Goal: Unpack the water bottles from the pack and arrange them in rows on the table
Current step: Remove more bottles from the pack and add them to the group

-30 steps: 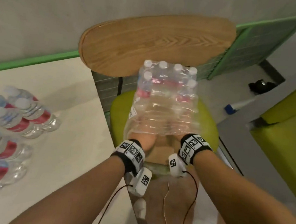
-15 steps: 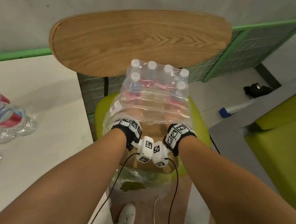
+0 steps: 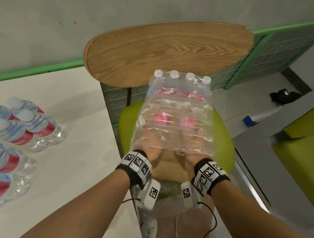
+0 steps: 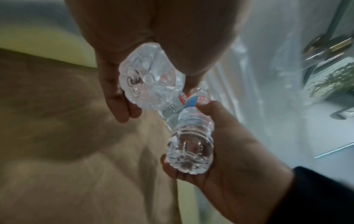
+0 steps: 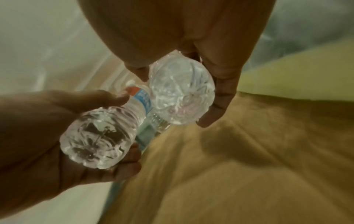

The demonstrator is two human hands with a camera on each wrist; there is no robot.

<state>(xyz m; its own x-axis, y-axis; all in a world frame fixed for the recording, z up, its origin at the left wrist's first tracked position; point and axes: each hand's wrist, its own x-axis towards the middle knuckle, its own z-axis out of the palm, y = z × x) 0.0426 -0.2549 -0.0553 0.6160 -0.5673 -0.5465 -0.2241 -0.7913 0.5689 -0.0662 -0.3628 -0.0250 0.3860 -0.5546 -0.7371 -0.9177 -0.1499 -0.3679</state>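
Note:
A shrink-wrapped pack of water bottles [image 3: 175, 119] lies on the green chair seat [image 3: 225, 145], caps pointing away from me. Both my hands are inside its open near end. My left hand [image 3: 150, 149] grips the base end of one clear bottle [image 4: 151, 78] with fingers and thumb curled round it. My right hand [image 3: 189, 155] grips a second bottle [image 5: 182, 94] the same way. Each wrist view also shows the other hand with its bottle. Loose wrap partly veils the fingers in the head view.
Several unpacked bottles [image 3: 25, 128] with red and blue labels stand in rows at the left of the white table [image 3: 79, 110]. The chair's wooden backrest [image 3: 169, 50] rises behind the pack. A grey wall lies beyond, and another green seat [image 3: 307, 158] is at right.
My wrists, pressed close together half a second ago, have moved apart. The pack stays on the chair seat. The view has swung back left, showing more of the table bottles.

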